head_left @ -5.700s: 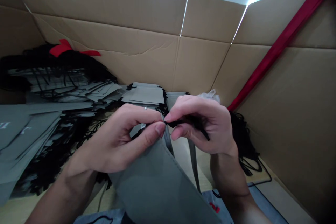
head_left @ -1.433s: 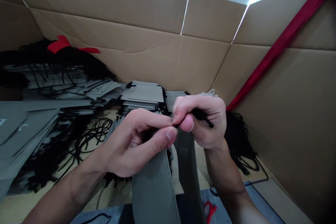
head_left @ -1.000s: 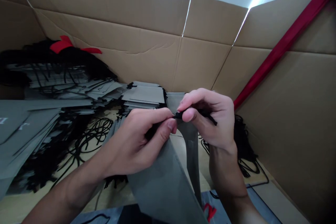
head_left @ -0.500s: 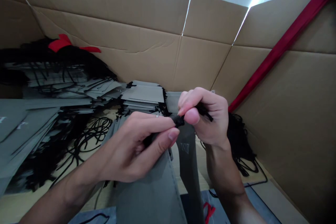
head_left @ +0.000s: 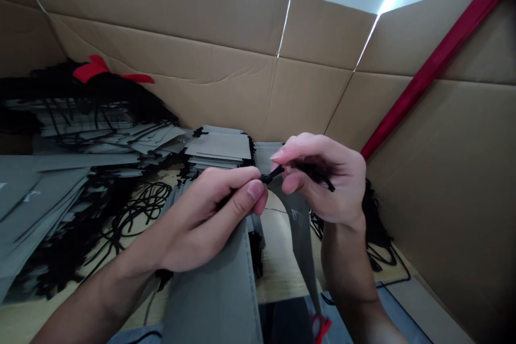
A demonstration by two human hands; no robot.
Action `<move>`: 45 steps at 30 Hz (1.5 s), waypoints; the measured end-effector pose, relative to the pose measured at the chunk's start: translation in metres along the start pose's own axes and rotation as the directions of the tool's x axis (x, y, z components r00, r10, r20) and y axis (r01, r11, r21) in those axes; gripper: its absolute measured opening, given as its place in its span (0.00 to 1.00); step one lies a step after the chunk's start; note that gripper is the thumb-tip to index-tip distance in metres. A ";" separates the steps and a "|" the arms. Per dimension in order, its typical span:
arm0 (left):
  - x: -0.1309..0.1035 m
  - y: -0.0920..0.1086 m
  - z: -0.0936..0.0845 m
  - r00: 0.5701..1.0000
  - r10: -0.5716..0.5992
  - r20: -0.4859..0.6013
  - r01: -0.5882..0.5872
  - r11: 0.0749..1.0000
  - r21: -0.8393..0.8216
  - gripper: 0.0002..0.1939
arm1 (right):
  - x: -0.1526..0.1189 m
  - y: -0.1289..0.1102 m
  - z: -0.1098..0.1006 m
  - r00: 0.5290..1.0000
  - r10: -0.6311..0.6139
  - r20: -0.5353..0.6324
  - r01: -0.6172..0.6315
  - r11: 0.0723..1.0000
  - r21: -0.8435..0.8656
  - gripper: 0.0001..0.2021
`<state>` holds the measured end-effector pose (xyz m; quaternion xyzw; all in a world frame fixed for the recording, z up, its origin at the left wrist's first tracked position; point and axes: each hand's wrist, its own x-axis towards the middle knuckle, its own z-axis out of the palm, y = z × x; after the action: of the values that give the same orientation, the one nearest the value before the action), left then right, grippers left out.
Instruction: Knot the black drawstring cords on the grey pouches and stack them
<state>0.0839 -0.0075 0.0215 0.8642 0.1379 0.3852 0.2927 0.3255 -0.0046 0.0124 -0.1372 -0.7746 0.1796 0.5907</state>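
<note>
My left hand (head_left: 217, 215) pinches a black cord (head_left: 271, 176) between thumb and forefinger, at the centre of the view. The cord's short end points up and right toward my right hand (head_left: 322, 172), whose curled fingers hold more black cord (head_left: 318, 172) against the palm. A grey fabric piece (head_left: 213, 290) hangs below my left hand. Another grey strip with pale lettering (head_left: 300, 226) curves down beneath my right hand. The top of the grey fabric is hidden behind my left fingers.
Stacked grey pieces (head_left: 220, 145) stand behind the hands. More grey pieces (head_left: 60, 188) and tangled black cords (head_left: 141, 207) lie left. Cardboard walls (head_left: 201, 75) rise behind; a dark red strip (head_left: 435, 70) slants down the right one. A red item (head_left: 321, 328) lies at the bottom.
My right hand has moved right and its thumb and forefinger have parted. More of the cord's end shows between the hands. The grey strip with lettering has swung right.
</note>
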 end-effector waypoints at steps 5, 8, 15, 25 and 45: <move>-0.001 -0.006 0.005 1.000 0.007 -0.020 -0.007 1.000 -0.004 0.17 | 0.003 0.003 0.009 0.996 -0.084 -0.008 0.084 0.995 -0.053 0.09; 0.001 -0.009 0.008 0.999 0.036 -0.029 -0.035 0.999 0.020 0.15 | 0.004 0.004 0.011 0.990 -0.137 -0.007 0.136 0.986 -0.099 0.08; 0.003 -0.011 0.012 0.994 0.100 -0.043 -0.099 0.995 0.022 0.15 | 0.010 0.009 0.014 0.975 -0.219 -0.025 0.216 0.973 -0.085 0.03; 0.000 -0.014 0.024 0.991 0.118 -0.060 -0.114 0.991 0.063 0.16 | 0.010 0.010 0.018 0.948 -0.315 -0.044 0.305 0.940 -0.156 0.09; -0.005 -0.020 0.027 0.983 0.124 -0.133 -0.133 0.990 -0.055 0.18 | 0.004 0.013 0.044 0.977 -0.049 -0.207 0.072 0.992 0.102 0.18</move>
<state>0.1000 -0.0053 -0.0078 0.8348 0.0882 0.4627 0.2850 0.2819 0.0035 -0.0005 -0.0989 -0.7029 0.1885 0.6787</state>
